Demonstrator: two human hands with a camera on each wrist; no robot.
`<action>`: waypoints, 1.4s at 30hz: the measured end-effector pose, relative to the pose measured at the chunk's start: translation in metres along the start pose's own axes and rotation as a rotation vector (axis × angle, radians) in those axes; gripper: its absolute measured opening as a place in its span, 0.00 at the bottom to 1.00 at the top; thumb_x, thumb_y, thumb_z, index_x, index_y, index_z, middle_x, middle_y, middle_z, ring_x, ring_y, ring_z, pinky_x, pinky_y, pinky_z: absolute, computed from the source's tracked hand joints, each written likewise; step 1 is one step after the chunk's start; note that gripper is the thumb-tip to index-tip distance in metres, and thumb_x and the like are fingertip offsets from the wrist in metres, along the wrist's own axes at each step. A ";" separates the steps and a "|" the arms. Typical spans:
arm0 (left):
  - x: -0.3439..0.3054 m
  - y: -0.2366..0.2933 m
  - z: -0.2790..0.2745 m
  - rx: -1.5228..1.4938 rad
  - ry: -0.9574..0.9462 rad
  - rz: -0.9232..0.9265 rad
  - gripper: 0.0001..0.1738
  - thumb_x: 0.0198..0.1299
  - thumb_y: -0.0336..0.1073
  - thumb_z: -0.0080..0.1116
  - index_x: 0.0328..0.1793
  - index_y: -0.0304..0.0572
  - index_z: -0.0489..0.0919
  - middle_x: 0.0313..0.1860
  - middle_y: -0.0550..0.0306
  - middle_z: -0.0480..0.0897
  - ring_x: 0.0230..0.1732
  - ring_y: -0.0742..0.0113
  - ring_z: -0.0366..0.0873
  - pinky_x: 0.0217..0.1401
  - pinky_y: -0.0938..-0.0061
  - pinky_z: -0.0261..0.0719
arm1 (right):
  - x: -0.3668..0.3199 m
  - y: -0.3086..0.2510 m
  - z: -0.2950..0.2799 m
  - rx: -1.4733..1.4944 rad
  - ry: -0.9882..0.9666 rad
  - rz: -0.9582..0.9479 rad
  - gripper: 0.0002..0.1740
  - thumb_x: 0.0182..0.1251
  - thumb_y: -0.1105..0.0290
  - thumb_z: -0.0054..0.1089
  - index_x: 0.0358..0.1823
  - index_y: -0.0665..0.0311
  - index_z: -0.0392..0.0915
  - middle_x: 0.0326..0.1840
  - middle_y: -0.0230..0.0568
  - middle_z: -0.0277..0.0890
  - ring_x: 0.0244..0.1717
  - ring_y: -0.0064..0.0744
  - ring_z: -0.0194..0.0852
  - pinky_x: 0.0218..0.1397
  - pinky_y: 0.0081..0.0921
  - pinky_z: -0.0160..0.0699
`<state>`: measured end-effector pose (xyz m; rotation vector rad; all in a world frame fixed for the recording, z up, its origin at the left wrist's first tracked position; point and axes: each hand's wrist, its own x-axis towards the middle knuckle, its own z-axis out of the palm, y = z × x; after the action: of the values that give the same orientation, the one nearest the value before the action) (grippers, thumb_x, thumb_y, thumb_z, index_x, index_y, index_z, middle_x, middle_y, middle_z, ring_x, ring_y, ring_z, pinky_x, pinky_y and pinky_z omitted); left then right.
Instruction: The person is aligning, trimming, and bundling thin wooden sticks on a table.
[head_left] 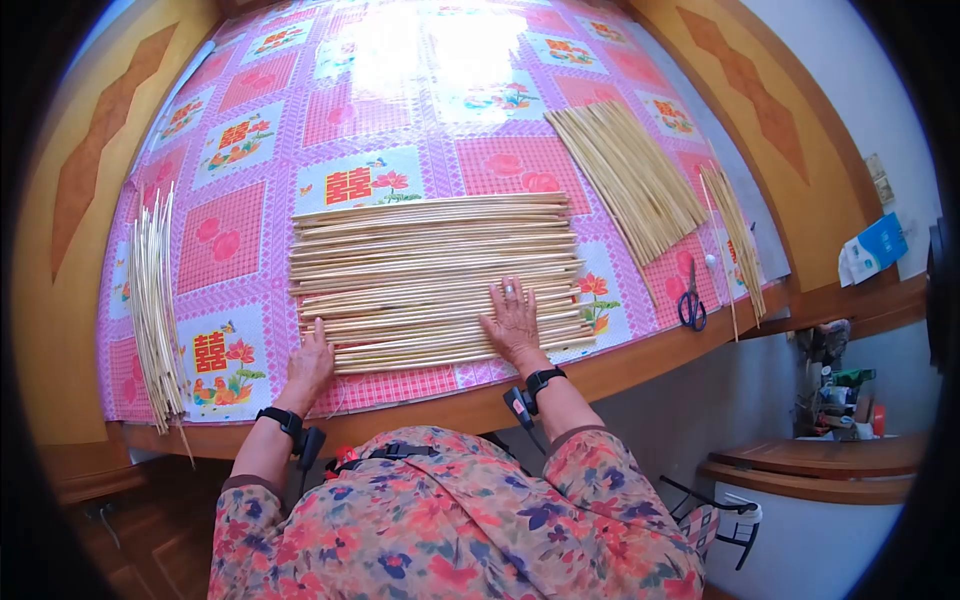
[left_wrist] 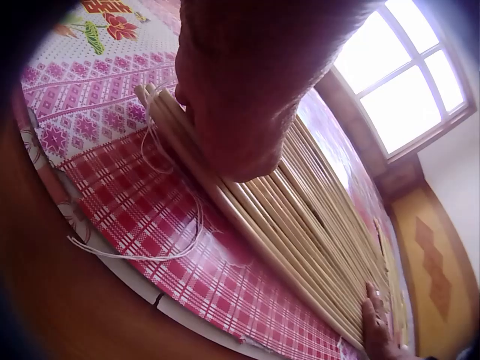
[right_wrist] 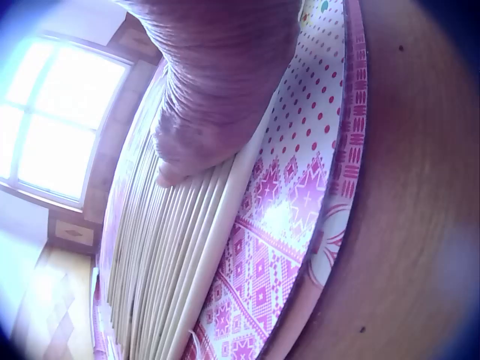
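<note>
A wide panel of thin pale sticks (head_left: pixel 430 250), laid side by side, lies across the cloth near the front edge. My right hand (head_left: pixel 515 322) rests spread on its right half, a ring on one finger. At the panel's lower left corner, my left hand (head_left: pixel 312 362) touches the stick ends, with a finger pointing up along them. The wrist and back of the left hand (left_wrist: pixel 240 97) hide most of its fingers in the left wrist view. A thin white string (left_wrist: pixel 196 244) trails from the sticks' end over the red checked cloth.
Loose sticks (head_left: pixel 152 310) lie at the left. A finished-looking stick panel (head_left: pixel 630 180) is at the back right, beside a narrow bundle (head_left: pixel 735 240). Scissors (head_left: pixel 691 305) and a small white ball (head_left: pixel 711 261) lie near the right edge. A blue-and-white packet (head_left: pixel 873 250) sits beyond.
</note>
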<state>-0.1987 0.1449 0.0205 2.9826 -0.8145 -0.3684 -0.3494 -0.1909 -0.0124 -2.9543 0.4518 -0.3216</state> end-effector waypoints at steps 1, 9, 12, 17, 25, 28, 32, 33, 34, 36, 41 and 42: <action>-0.001 0.000 0.000 0.004 -0.001 0.002 0.34 0.58 0.43 0.46 0.68 0.39 0.52 0.41 0.41 0.74 0.35 0.45 0.77 0.38 0.54 0.76 | -0.003 -0.001 -0.002 -0.002 -0.001 0.005 0.34 0.59 0.48 0.44 0.64 0.57 0.56 0.69 0.45 0.46 0.72 0.42 0.33 0.70 0.48 0.27; -0.003 -0.021 -0.019 -0.164 0.076 0.019 0.35 0.57 0.42 0.49 0.68 0.45 0.50 0.41 0.40 0.76 0.40 0.43 0.76 0.40 0.56 0.74 | 0.006 0.003 -0.015 0.149 -0.104 0.056 0.35 0.59 0.48 0.46 0.63 0.60 0.56 0.67 0.48 0.49 0.71 0.44 0.37 0.68 0.50 0.35; -0.015 -0.049 -0.030 -0.329 0.195 0.031 0.29 0.56 0.39 0.51 0.64 0.42 0.59 0.30 0.45 0.76 0.31 0.51 0.75 0.34 0.61 0.73 | -0.001 -0.004 -0.036 0.193 0.047 -0.082 0.31 0.58 0.55 0.52 0.60 0.62 0.60 0.63 0.49 0.57 0.67 0.46 0.47 0.66 0.45 0.45; -0.039 -0.089 -0.063 -0.690 0.229 -0.091 0.21 0.58 0.36 0.51 0.57 0.36 0.69 0.16 0.65 0.67 0.15 0.77 0.61 0.17 0.78 0.60 | -0.021 -0.042 -0.055 0.406 -0.194 -0.430 0.16 0.55 0.69 0.55 0.46 0.61 0.70 0.43 0.46 0.71 0.45 0.46 0.70 0.47 0.36 0.70; -0.085 0.016 -0.177 -1.812 0.037 0.032 0.19 0.64 0.37 0.44 0.59 0.37 0.66 0.20 0.72 0.61 0.12 0.88 0.51 0.10 0.91 0.47 | 0.025 -0.168 -0.133 1.007 -0.257 -0.630 0.21 0.58 0.68 0.56 0.53 0.63 0.67 0.48 0.50 0.70 0.51 0.48 0.68 0.52 0.35 0.69; -0.086 0.048 -0.192 -1.965 0.062 0.155 0.19 0.64 0.37 0.45 0.59 0.35 0.66 0.20 0.71 0.61 0.13 0.87 0.51 0.11 0.91 0.47 | 0.032 -0.214 -0.148 1.197 -0.371 -0.690 0.26 0.58 0.66 0.57 0.58 0.63 0.63 0.53 0.50 0.68 0.58 0.44 0.64 0.57 0.35 0.64; -0.078 0.058 -0.206 -2.049 0.108 0.304 0.18 0.64 0.34 0.45 0.57 0.35 0.67 0.18 0.72 0.60 0.13 0.87 0.51 0.11 0.90 0.47 | 0.032 -0.220 -0.153 1.365 -0.766 -0.586 0.23 0.61 0.64 0.55 0.56 0.64 0.66 0.38 0.39 0.73 0.40 0.28 0.71 0.44 0.25 0.72; -0.075 0.055 -0.206 -2.041 0.165 0.284 0.16 0.64 0.34 0.45 0.56 0.37 0.69 0.16 0.73 0.59 0.13 0.88 0.51 0.10 0.90 0.47 | 0.032 -0.213 -0.155 1.400 -1.079 -0.406 0.20 0.62 0.63 0.54 0.54 0.64 0.69 0.32 0.34 0.73 0.34 0.23 0.72 0.38 0.21 0.74; -0.071 0.049 -0.206 -2.003 0.216 0.214 0.16 0.63 0.33 0.45 0.56 0.36 0.69 0.15 0.73 0.59 0.12 0.88 0.50 0.10 0.90 0.46 | 0.028 -0.205 -0.157 1.388 -0.933 -0.353 0.15 0.64 0.62 0.51 0.47 0.64 0.75 0.23 0.25 0.70 0.24 0.13 0.66 0.26 0.13 0.69; -0.061 0.031 -0.198 -2.030 0.205 0.162 0.16 0.63 0.33 0.45 0.55 0.35 0.68 0.17 0.71 0.60 0.12 0.87 0.50 0.10 0.90 0.47 | 0.029 -0.173 -0.146 1.349 -0.890 -0.244 0.14 0.65 0.62 0.50 0.45 0.63 0.76 0.22 0.25 0.69 0.23 0.12 0.65 0.24 0.12 0.68; -0.041 0.036 -0.162 -2.031 -0.049 0.096 0.14 0.63 0.34 0.45 0.53 0.38 0.70 0.18 0.71 0.61 0.11 0.87 0.50 0.08 0.90 0.46 | 0.022 -0.126 -0.148 1.236 -0.651 -0.136 0.14 0.67 0.62 0.46 0.44 0.62 0.78 0.22 0.26 0.70 0.20 0.11 0.63 0.21 0.11 0.65; -0.039 0.043 -0.158 -2.034 -0.099 0.085 0.14 0.63 0.34 0.45 0.53 0.38 0.70 0.18 0.71 0.60 0.11 0.86 0.50 0.08 0.90 0.47 | 0.020 -0.124 -0.149 1.296 -0.626 -0.032 0.13 0.66 0.64 0.48 0.43 0.62 0.78 0.22 0.26 0.71 0.18 0.10 0.61 0.19 0.10 0.65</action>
<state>-0.2155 0.1221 0.1864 1.0150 -0.1518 -0.6904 -0.3299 -0.0952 0.1560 -1.6418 0.0350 0.2497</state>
